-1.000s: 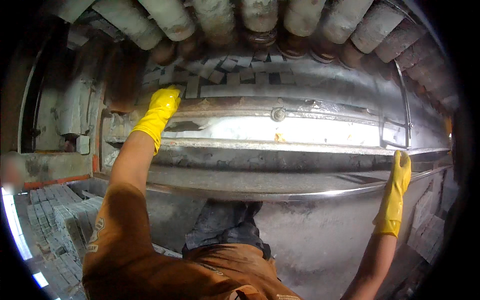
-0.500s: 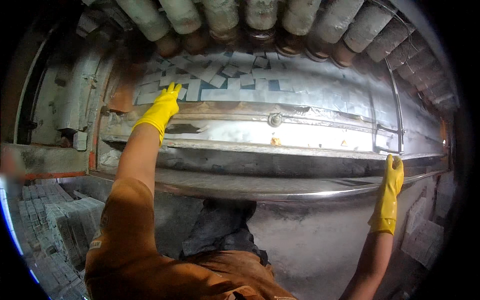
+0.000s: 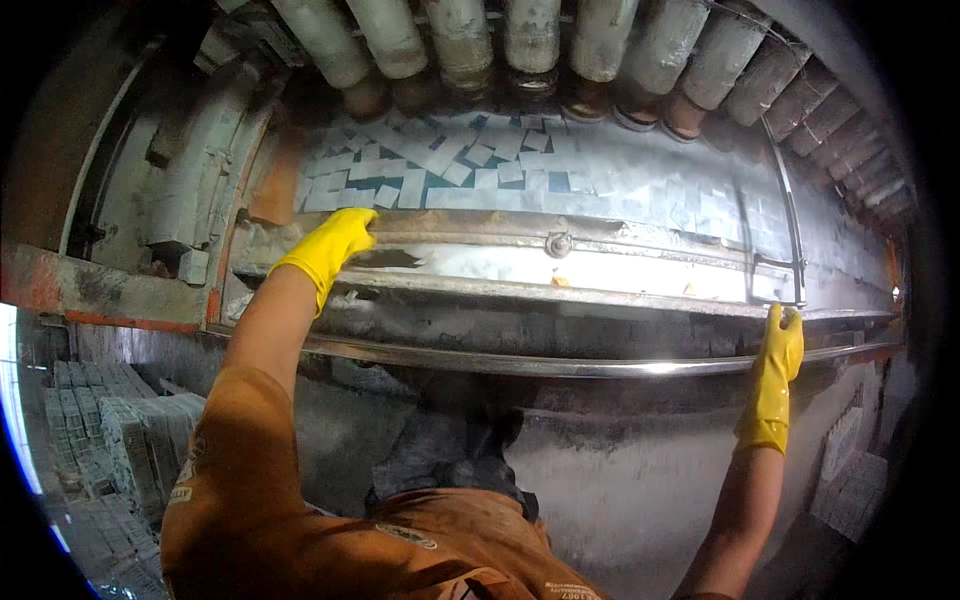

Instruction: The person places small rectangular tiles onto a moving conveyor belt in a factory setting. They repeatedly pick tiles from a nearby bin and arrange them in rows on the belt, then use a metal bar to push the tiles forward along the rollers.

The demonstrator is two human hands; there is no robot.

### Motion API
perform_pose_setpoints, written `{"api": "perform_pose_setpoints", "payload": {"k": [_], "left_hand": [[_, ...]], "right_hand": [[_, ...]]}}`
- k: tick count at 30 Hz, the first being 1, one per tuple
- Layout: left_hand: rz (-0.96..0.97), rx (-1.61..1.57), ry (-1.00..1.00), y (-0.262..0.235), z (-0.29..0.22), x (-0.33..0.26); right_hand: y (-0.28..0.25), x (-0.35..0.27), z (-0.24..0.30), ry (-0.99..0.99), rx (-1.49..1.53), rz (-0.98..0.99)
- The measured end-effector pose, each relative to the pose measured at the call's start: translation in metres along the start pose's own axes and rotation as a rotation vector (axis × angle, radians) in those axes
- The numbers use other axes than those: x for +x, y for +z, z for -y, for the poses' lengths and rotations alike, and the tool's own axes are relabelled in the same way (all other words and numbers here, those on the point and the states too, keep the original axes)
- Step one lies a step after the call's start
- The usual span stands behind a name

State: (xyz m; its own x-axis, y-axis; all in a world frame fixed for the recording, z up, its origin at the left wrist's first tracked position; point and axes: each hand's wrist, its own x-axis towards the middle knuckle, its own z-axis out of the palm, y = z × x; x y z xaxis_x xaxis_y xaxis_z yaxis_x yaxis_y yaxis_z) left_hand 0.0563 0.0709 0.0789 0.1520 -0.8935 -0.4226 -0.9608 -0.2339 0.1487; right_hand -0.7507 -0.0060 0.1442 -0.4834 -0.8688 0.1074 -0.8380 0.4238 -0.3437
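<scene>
Many pale, flat rectangular tiles [image 3: 440, 157] lie on a dark, wet-looking surface ahead, loosely scattered at the left and more closely laid toward the right. My left hand [image 3: 332, 250], in a yellow rubber glove, is over the metal front ledge [image 3: 480, 225] just short of the tiles. Its fingers are curled, and their undersides are hidden. My right hand [image 3: 776, 375], also gloved in yellow, is closed at the bent lower end of a thin metal rod [image 3: 790, 225]. That rod slants up across the tiled surface.
A row of thick, dusty cylinders [image 3: 532, 45] hangs above the far side. A round bolt [image 3: 558, 244] projects from the ledge. Before my body runs a shiny steel rail [image 3: 560, 367]. Stacks of pale blocks [image 3: 135, 445] stand low at the left, with more [image 3: 850, 480] at lower right.
My left hand has drawn back from the tiles to the ledge, and its spread fingers have curled in. My right hand stays at the rod's lower end. The whole view has shifted slightly.
</scene>
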Motion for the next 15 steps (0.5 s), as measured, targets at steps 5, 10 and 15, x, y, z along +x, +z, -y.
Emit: {"api": "perform_pose_setpoints", "payload": {"k": [5, 10, 15], "left_hand": [[-0.105, 0.138, -0.101, 0.010, -0.003, 0.009], [-0.012, 0.050, -0.287, 0.036, -0.025, 0.049], [0.060, 0.107, -0.295, 0.035, -0.037, 0.061]], "right_hand": [[-0.002, 0.000, 0.000, -0.014, 0.040, -0.006], [-0.005, 0.005, -0.003, -0.005, -0.006, 0.009], [0.000, 0.004, -0.005, -0.011, 0.056, -0.017]]}}
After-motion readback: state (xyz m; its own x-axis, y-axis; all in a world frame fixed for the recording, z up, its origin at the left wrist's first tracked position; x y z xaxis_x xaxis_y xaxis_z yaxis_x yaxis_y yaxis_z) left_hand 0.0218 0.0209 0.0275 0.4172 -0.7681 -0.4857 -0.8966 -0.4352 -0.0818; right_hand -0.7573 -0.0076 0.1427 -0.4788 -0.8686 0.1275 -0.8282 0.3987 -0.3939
